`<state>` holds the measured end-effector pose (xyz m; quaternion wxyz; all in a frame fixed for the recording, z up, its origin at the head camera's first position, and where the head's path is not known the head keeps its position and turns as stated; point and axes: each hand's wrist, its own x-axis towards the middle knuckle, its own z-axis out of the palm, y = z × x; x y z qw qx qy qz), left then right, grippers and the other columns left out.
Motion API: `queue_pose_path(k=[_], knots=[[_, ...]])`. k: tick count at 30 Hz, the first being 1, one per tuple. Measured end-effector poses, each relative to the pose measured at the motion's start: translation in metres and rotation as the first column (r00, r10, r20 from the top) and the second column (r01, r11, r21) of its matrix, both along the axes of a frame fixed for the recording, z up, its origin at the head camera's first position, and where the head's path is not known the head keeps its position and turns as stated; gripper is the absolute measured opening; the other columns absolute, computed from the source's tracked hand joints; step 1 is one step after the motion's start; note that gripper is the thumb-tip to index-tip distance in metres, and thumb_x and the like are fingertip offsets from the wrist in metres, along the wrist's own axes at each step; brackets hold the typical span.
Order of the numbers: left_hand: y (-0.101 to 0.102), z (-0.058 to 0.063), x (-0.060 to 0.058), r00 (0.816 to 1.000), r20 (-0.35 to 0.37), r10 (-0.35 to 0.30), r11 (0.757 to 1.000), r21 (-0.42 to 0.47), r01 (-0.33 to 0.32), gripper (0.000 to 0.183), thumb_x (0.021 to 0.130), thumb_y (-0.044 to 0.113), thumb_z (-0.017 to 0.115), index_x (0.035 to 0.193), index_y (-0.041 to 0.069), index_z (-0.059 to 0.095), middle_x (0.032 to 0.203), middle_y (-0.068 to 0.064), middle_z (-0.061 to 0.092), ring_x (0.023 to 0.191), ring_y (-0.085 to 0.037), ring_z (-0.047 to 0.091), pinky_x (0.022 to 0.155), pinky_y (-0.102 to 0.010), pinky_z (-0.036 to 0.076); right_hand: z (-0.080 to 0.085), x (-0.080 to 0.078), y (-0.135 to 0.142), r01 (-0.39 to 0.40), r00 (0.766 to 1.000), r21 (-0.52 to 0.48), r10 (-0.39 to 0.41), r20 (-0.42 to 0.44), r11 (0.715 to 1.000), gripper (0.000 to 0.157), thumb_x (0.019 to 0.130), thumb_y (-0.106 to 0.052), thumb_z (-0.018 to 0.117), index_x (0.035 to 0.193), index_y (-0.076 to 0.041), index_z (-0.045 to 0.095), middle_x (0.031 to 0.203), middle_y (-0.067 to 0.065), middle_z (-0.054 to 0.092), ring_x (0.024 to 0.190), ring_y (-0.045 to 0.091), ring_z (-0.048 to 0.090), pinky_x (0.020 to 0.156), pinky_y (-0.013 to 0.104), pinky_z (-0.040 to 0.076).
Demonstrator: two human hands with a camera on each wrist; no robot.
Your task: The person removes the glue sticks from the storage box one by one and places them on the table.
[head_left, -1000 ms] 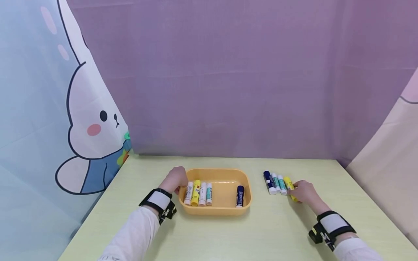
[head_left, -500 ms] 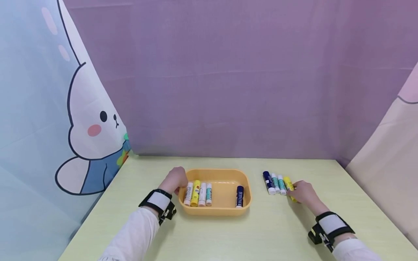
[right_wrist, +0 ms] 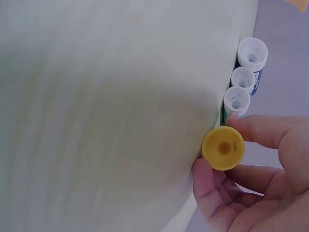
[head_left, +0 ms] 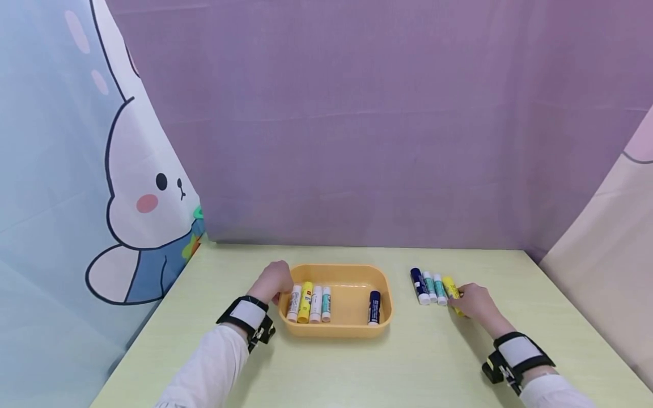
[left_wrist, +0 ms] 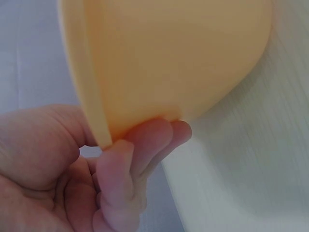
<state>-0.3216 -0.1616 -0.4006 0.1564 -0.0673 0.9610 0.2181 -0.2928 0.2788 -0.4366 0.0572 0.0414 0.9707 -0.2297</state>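
Note:
My left hand (head_left: 275, 279) pinches the left rim of a yellow-orange plastic tray (head_left: 336, 330), thumb on one side of the wall (left_wrist: 178, 58) and fingers on the other. Inside the tray's left half lie several glue sticks: a white one (head_left: 294, 304), a yellow one (head_left: 305, 303), another white one (head_left: 316, 304) and a teal-and-white one (head_left: 326, 304). A dark blue glue stick (head_left: 374, 307) lies at its right end. On the table, my right hand (head_left: 478, 300) holds a yellow glue stick (right_wrist: 223, 148) between thumb and fingers.
Left of the held stick, in a row on the pale green table (head_left: 357, 374), lie two teal-and-white glue sticks (head_left: 440, 289) and a dark blue one (head_left: 420, 286). A purple cloth (head_left: 357, 124) hangs behind the table, with a printed rabbit cloth (head_left: 148, 187) at left.

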Motion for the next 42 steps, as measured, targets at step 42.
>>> queue_pose_path(k=[42], knots=[[0.0008,0.0014,0.0033,1.0,-0.012,0.002,1.0,-0.008,-0.002,0.028,0.084,-0.002,0.059,0.112,-0.008,0.056,0.092,-0.02,0.059,0.049,-0.021,0.06,0.042,-0.028,0.053,-0.0011,-0.0035,0.0038,0.01,0.998,-0.022,-0.009,0.068,1.0,0.061,0.088,-0.022,0.06,0.124,0.023,0.041,0.08,0.014,0.056,0.057,0.015,0.053,0.051,0.026,0.049]])
